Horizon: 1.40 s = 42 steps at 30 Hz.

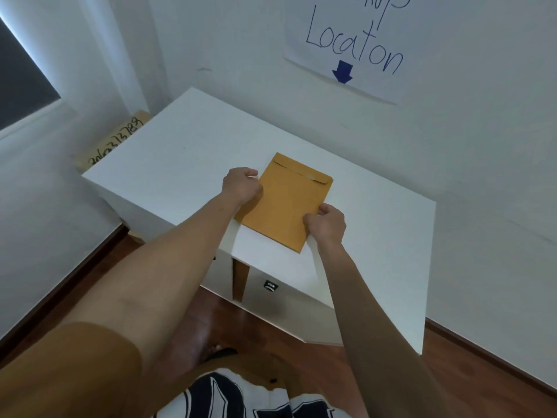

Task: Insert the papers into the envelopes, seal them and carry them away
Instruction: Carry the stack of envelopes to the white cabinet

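A brown manila envelope lies flat on the white table, its flap folded down at the far end. My left hand grips the envelope's left edge with curled fingers. My right hand pinches its near right edge. Both hands rest on the table top with the envelope between them. No loose paper is visible.
A paper sign with handwriting and a blue down arrow hangs on the wall behind the table. A cardboard box with written numbers stands on the floor left of the table. The wooden floor shows below, and walls close in behind and to the right.
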### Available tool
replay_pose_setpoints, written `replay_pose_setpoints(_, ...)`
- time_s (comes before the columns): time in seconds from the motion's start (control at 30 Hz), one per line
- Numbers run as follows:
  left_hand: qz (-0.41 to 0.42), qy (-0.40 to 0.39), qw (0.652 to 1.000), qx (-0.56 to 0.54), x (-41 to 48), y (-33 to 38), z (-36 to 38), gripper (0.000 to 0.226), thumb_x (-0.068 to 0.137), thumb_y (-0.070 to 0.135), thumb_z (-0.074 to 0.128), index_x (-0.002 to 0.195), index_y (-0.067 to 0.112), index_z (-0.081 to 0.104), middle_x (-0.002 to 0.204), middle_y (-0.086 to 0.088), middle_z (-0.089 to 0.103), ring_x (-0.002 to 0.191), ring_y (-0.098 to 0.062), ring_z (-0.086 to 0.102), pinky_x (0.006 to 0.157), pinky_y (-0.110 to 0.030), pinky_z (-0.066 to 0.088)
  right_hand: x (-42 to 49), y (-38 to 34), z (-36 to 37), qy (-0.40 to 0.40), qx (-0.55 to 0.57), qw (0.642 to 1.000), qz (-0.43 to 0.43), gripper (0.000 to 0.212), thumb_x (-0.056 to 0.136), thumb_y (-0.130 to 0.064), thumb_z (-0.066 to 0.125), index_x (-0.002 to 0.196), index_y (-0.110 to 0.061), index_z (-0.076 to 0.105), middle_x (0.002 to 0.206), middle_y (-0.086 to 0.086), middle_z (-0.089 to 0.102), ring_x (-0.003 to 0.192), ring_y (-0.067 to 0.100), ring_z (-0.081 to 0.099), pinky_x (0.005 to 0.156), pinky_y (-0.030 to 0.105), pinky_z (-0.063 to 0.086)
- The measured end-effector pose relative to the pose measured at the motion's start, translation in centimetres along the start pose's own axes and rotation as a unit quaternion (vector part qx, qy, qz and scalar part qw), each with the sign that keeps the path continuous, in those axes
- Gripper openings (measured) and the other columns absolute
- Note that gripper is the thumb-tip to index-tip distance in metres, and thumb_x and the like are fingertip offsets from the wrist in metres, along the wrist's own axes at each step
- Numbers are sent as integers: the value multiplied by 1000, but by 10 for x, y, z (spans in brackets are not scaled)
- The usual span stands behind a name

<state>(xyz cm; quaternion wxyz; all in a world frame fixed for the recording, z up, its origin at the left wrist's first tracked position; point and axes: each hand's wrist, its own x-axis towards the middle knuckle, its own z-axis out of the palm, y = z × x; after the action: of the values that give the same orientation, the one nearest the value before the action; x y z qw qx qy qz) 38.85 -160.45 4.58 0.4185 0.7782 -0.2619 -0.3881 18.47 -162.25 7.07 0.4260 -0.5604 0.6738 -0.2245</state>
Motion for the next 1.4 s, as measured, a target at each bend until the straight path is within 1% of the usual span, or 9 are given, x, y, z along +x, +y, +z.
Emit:
replay_pose_setpoints(0.17,61,-5,990,124,-4,5,5,56,82,17,73,135,17,57,135,-3,59,126,-21,53,104,-32,43,8,3,2,-3,-35,999,-30,57,84,-15,67,138,-6,52,138,9,55,126,24,53,88,21,37)
replay_pose_setpoints(0.23,105,2,975,194,-10,5,7,56,83,27,72,136,19,56,141,-3,54,130,-23,48,103,-34,41,11,7,4,5,-54,997,-48,62,83,-21,69,141,-10,49,142,8,50,131,25,47,97,25,37)
replay_pose_setpoints(0.3,171,16,944,282,-19,-1,12,58,86,37,67,138,18,54,147,-4,47,135,-25,40,106,-38,38,11,13,7,21,-100,990,-96,60,86,-28,68,140,-11,49,143,8,48,133,26,41,105,32,37)
replay_pose_setpoints(0.4,254,29,897,360,-33,-18,20,61,93,50,53,143,16,45,160,-5,29,146,-27,25,115,-44,28,8,23,13,36,-230,955,-185,55,95,-38,54,144,-15,45,152,6,41,139,27,31,112,38,30)
replay_pose_setpoints(0.5,283,30,871,400,-42,-41,25,66,98,54,39,151,16,32,164,-5,17,151,-26,13,121,-44,16,8,38,19,24,-316,921,-228,55,100,-45,40,148,-18,39,158,4,33,147,29,21,120,41,18)
replay_pose_setpoints(0.57,282,28,864,416,-46,-53,23,68,99,55,34,156,18,23,166,-4,10,152,-24,5,123,-43,8,8,47,22,19,-352,902,-250,56,101,-48,33,148,-19,37,158,4,32,148,30,19,122,44,14)
replay_pose_setpoints(0.73,260,11,855,448,-47,-70,20,70,100,59,21,158,23,7,166,0,-3,153,-21,-2,124,-41,-2,5,51,24,12,-374,894,-246,55,103,-49,28,150,-20,32,160,5,26,149,34,16,121,48,13)
replay_pose_setpoints(1.2,227,10,839,495,-52,-58,29,70,100,54,23,158,16,11,166,-5,2,152,-27,4,123,-47,4,13,45,22,-26,-389,895,-215,57,101,-50,33,151,-23,28,162,3,20,150,34,9,121,50,10)
replay_pose_setpoints(1.4,205,-14,826,525,-55,-57,31,72,100,54,15,158,14,-2,165,-6,-11,152,-27,-7,123,-49,-1,10,43,20,-47,-388,898,-201,59,101,-49,32,154,-23,23,164,1,14,150,34,7,121,51,9)
